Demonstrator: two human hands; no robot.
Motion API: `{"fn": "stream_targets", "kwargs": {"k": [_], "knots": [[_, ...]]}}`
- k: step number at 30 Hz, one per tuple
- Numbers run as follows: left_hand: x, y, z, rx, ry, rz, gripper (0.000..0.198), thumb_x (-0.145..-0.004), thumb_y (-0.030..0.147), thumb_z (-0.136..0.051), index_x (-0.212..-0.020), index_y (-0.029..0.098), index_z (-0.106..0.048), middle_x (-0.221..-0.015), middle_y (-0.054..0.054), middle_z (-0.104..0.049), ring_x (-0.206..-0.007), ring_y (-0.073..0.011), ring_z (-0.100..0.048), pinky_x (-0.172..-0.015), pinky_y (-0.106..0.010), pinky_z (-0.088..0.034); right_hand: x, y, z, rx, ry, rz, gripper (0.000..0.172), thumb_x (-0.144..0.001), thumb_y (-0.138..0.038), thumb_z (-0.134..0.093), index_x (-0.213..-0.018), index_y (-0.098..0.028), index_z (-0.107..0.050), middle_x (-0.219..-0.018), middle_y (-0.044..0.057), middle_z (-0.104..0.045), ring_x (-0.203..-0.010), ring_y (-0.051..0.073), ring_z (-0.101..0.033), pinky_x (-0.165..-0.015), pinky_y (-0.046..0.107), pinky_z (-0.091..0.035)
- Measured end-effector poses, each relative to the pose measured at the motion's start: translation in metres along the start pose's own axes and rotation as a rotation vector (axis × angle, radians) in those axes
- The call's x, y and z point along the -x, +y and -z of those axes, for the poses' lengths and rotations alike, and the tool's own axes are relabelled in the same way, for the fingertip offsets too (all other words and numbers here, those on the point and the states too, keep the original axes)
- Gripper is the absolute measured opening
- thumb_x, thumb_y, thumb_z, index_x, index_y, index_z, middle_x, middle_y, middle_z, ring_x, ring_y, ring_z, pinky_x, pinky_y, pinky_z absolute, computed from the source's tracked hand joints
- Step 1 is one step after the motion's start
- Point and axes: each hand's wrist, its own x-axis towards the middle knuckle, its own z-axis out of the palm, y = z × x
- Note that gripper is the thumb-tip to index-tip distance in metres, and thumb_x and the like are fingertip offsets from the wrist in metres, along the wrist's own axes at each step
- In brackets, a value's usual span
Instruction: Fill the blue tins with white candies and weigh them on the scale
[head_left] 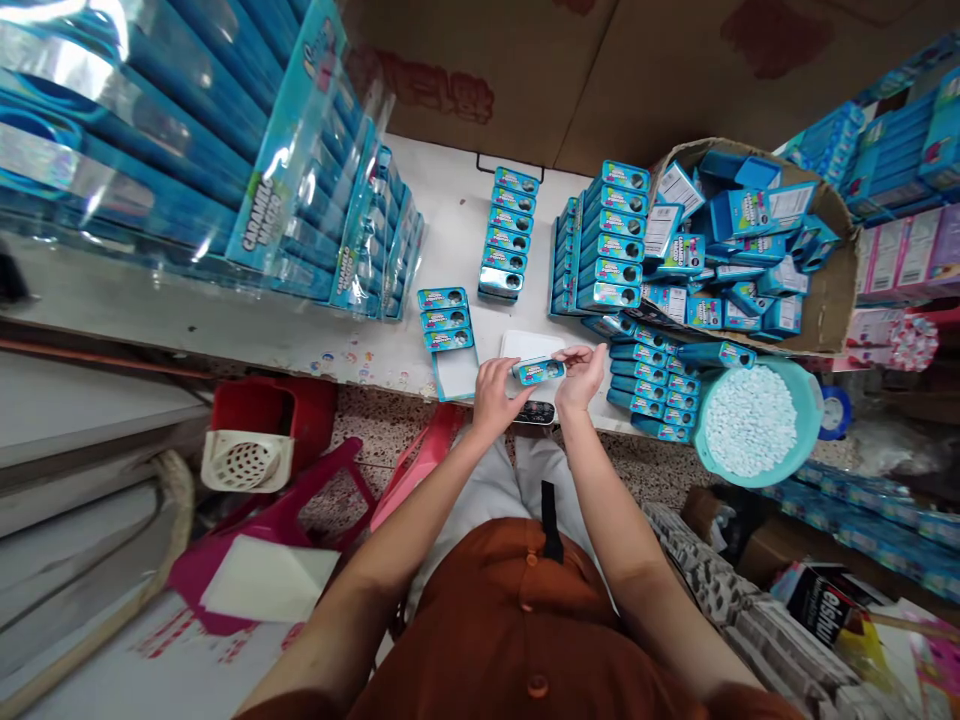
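Between my two hands is a small blue candy box, over a white kitchen scale with a dark front panel. My left hand has its fingers curled at the box's left end. At the right end, my right hand closes its fingers and thumb on the box. Left of the scale, a display tray carries a few blue boxes at its back, and its pale bottom shows in front. A row of similar boxes stands farther back on the white table.
To the right are stacked blue boxes, a cardboard carton heaped with loose boxes, and a turquoise basin of small pale candies. Wrapped display packs fill the left side. A magenta stool and red bucket stand below.
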Motion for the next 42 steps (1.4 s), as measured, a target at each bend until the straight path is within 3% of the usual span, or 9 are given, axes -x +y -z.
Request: {"fn": "stream_targets", "kwargs": {"k": [3,6,11,15,19,21,25,34,42], "knots": [[0.021,-0.009,0.013,-0.039,0.044,0.047,0.050,-0.078,0.039,-0.068,-0.120,0.021,-0.050,-0.114,-0.010,-0.058,-0.110,-0.0257,-0.051,-0.097,-0.041,-0.042,-0.007,-0.008,0.027,0.045,0.052,0.062,0.052,-0.088,-0.058,-0.032,-0.061,-0.020,-0.054,-0.054,-0.001,-0.056,-0.054,0.013,-0.059,-0.062,0.029,-0.049],[0.055,-0.022,0.030,-0.108,0.115,0.136,0.048,-0.078,0.041,-0.066,-0.118,0.019,-0.050,-0.112,-0.011,-0.059,-0.109,-0.0258,-0.052,-0.098,-0.042,-0.040,-0.021,-0.023,0.083,0.192,0.179,0.155,0.051,-0.087,-0.060,-0.032,-0.064,-0.020,-0.054,-0.058,-0.001,-0.056,-0.054,0.014,-0.058,-0.063,0.031,-0.050],[0.121,-0.038,0.050,-0.217,0.071,0.295,0.046,-0.079,0.044,-0.063,-0.116,0.020,-0.051,-0.112,-0.011,-0.060,-0.109,-0.0274,-0.053,-0.098,-0.045,-0.040,-0.057,-0.048,0.233,0.607,0.539,0.284,0.042,-0.087,-0.053,-0.028,-0.071,-0.022,-0.051,-0.067,0.003,-0.056,-0.065,0.019,-0.060,-0.067,0.036,-0.050],[0.159,-0.032,0.049,-0.284,0.058,0.357,0.044,-0.080,0.044,-0.061,-0.115,0.020,-0.051,-0.112,-0.011,-0.059,-0.108,-0.0276,-0.053,-0.097,-0.045,-0.040,-0.088,-0.050,0.363,0.875,0.829,0.266,0.030,-0.084,-0.045,-0.034,-0.075,-0.022,-0.050,-0.072,0.006,-0.056,-0.075,0.025,-0.059,-0.072,0.042,-0.049],[0.182,-0.013,0.033,-0.325,0.046,0.373,0.043,-0.081,0.045,-0.058,-0.116,0.020,-0.051,-0.113,-0.010,-0.059,-0.108,-0.0275,-0.051,-0.097,-0.044,-0.040,-0.107,-0.036,0.446,1.226,0.765,0.303,0.026,-0.081,-0.046,-0.045,-0.078,-0.021,-0.054,-0.079,0.013,-0.058,-0.086,0.031,-0.056,-0.079,0.049,-0.045],[0.189,-0.002,0.022,-0.335,0.033,0.367,0.043,-0.082,0.045,-0.058,-0.116,0.020,-0.051,-0.112,-0.010,-0.059,-0.108,-0.0275,-0.051,-0.098,-0.045,-0.040,-0.112,-0.030,0.464,1.328,0.610,0.356,0.030,-0.080,-0.046,-0.048,-0.084,-0.018,-0.057,-0.084,0.015,-0.058,-0.091,0.033,-0.054,-0.083,0.051,-0.043],[0.197,0.021,-0.002,-0.324,0.010,0.360,0.041,-0.082,0.043,-0.058,-0.116,0.021,-0.051,-0.113,-0.010,-0.059,-0.109,-0.0269,-0.051,-0.098,-0.044,-0.041,-0.119,-0.027,0.472,1.421,0.365,0.407,0.037,-0.080,-0.046,-0.052,-0.094,-0.012,-0.059,-0.094,0.020,-0.058,-0.100,0.034,-0.051,-0.092,0.053,-0.036],[0.204,0.051,-0.040,-0.310,0.028,0.297,0.040,-0.082,0.042,-0.059,-0.114,0.020,-0.052,-0.110,-0.010,-0.060,-0.108,-0.0263,-0.053,-0.097,-0.044,-0.042,-0.114,-0.034,0.482,1.403,0.201,0.484,0.035,-0.085,-0.041,-0.048,-0.102,-0.012,-0.057,-0.100,0.018,-0.057,-0.102,0.030,-0.048,-0.093,0.048,-0.035],[0.200,0.058,-0.040,-0.307,0.003,0.294,0.037,-0.083,0.041,-0.058,-0.112,0.020,-0.053,-0.110,-0.010,-0.061,-0.107,-0.0267,-0.055,-0.095,-0.045,-0.042,-0.093,-0.045,0.478,1.359,0.101,0.494,0.032,-0.084,-0.037,-0.046,-0.101,-0.013,-0.059,-0.103,0.019,-0.058,-0.104,0.030,-0.049,-0.092,0.047,-0.036]]}}
